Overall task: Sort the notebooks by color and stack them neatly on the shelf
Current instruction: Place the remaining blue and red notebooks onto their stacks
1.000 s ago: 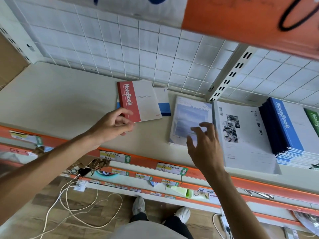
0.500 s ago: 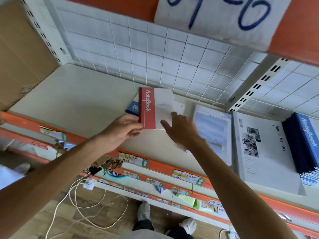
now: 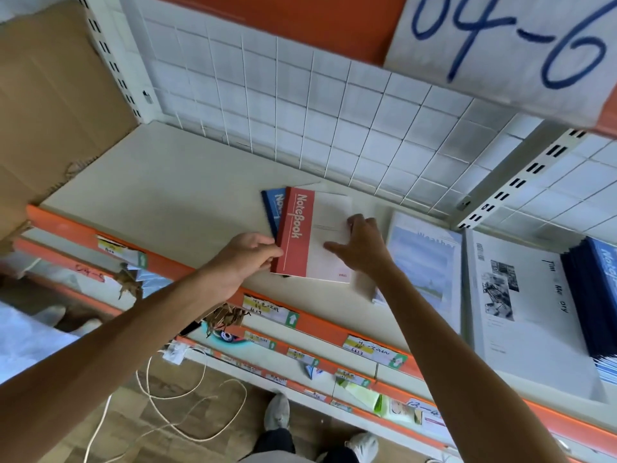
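Notebooks: red-spine one lies on the shelf, on top of a blue one that pokes out at its left/back edge. Left hand at the red spine's near corner, fingers curled round the edge, gripping it. Right hand flat on the white cover, fingers spread, pressing, not curled.

Shelf: cream board w/ orange front rail carrying price tags, white wire-grid back, slotted upright at right. Right of the hands: pale "Weather" book, white b/w-photo book, dark-blue notebook stack at frame edge. Cardboard on the left, handwritten "04-6" sign overhead, wood floor w/ loose white cord below.

Vs 0.5 s ago: both hands in about the same grip; camera tilted up, sign fully readable now; red book sits more square over the blue one.
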`<state>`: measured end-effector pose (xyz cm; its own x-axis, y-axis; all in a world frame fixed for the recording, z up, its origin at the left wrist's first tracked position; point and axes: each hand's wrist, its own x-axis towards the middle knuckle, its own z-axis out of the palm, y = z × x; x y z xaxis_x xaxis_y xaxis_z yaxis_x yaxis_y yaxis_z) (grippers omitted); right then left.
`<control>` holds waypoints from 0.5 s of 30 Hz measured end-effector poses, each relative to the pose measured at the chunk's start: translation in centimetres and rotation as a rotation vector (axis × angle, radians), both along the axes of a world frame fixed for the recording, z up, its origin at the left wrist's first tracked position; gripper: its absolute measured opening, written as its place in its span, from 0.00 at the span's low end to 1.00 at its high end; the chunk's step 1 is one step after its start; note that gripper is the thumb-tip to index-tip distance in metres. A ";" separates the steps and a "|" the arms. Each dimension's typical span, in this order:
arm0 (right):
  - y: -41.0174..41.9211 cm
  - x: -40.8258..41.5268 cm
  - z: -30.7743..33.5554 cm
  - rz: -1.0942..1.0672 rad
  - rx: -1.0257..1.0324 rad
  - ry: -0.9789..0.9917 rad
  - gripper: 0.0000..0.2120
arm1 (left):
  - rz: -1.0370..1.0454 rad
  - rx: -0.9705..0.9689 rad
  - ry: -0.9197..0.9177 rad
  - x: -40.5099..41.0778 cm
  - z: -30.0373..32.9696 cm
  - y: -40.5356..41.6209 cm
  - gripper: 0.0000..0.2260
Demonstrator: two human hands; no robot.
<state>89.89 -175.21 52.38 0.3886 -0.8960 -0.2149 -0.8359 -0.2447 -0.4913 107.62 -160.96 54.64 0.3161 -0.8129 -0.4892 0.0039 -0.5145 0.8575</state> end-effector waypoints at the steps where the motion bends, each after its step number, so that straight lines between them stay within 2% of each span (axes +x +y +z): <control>1: 0.2 0.0 0.0 -0.057 0.046 -0.031 0.32 | 0.014 0.004 0.023 -0.1 0.0 -0.1 0.11; 4: 0.1 0.1 -0.4 -0.259 0.196 -0.171 0.27 | 0.053 0.025 0.150 0.2 0.4 -0.3 0.06; 6: 0.4 0.3 -0.4 -0.329 0.283 -0.240 0.25 | 0.092 0.050 0.210 0.7 0.5 -0.6 0.07; 8: 1.3 0.5 -0.2 -0.283 0.239 -0.173 0.24 | 0.106 0.072 0.206 0.7 0.7 -1.2 0.09; 11: 3.0 1.1 0.3 -0.172 0.040 0.001 0.26 | 0.100 0.098 0.268 -0.4 1.1 -1.9 0.07; 13: 3.8 1.5 0.6 -0.186 0.016 0.009 0.27 | 0.064 0.112 0.273 -1.2 1.1 -2.2 0.06; 15: 4.1 1.5 0.6 -0.209 0.010 0.031 0.28 | 0.041 0.114 0.204 -1.6 0.7 -2.4 0.06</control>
